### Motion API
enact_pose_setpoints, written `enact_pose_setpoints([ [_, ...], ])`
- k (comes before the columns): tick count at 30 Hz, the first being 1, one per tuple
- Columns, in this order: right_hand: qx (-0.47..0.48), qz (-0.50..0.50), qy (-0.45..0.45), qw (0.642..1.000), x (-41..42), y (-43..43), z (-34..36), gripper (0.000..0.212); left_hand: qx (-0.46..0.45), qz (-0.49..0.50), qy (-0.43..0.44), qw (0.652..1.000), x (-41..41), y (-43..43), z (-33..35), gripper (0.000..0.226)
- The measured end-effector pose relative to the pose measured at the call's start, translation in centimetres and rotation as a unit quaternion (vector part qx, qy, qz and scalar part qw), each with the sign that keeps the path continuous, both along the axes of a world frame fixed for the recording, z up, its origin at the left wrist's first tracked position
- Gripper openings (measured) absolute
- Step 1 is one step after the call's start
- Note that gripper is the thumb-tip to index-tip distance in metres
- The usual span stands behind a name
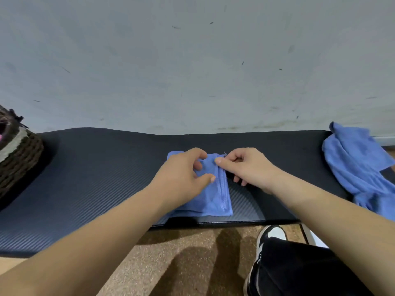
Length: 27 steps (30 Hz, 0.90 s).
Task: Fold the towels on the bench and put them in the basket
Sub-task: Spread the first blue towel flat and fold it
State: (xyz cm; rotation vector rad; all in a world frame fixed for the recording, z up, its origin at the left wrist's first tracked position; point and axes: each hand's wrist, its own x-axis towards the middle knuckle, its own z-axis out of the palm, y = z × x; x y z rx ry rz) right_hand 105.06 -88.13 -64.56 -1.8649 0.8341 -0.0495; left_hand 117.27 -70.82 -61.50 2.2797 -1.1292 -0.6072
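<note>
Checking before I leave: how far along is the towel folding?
Done: the blue cloth towel on the black padded bench lies folded narrow. In hand: left hand and right hand pinch its edge. Left: moving it to the brown woven basket, then the crumpled blue towels at right.

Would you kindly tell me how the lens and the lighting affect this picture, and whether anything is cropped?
Head view: the wide-angle lens bows the bench; light is soft, without glare; blurred shadows fall on the floor; the basket is cropped at the left edge; the folded towel, held by the left hand and right hand, shows a sharp hem.
</note>
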Motion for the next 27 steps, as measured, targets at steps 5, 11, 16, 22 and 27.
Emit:
enact_pose_setpoints([
  [5,-0.089,-0.033,0.023,0.995,1.6,0.5,-1.1,0.056,0.025,-0.08,-0.198,0.977,1.1,3.6,-2.0,0.073],
  [11,-0.211,0.022,0.078,0.974,2.0,0.2,0.0,0.031,0.088,-0.09,-0.141,0.982,0.7,4.1,-3.9,0.088],
  [16,-0.282,0.165,-0.015,0.945,0.7,1.1,1.1,0.072,0.009,0.03,-0.087,0.996,1.6,4.3,-2.9,0.082],
  [22,-0.246,0.326,0.134,0.903,-1.2,2.6,-1.1,0.108,0.052,0.166,0.053,0.983,2.3,4.1,-2.3,0.052],
  [27,-0.26,0.317,0.139,0.901,-1.0,2.8,-1.8,0.117,0.038,0.183,0.101,0.977,1.9,3.8,-1.6,0.04],
])
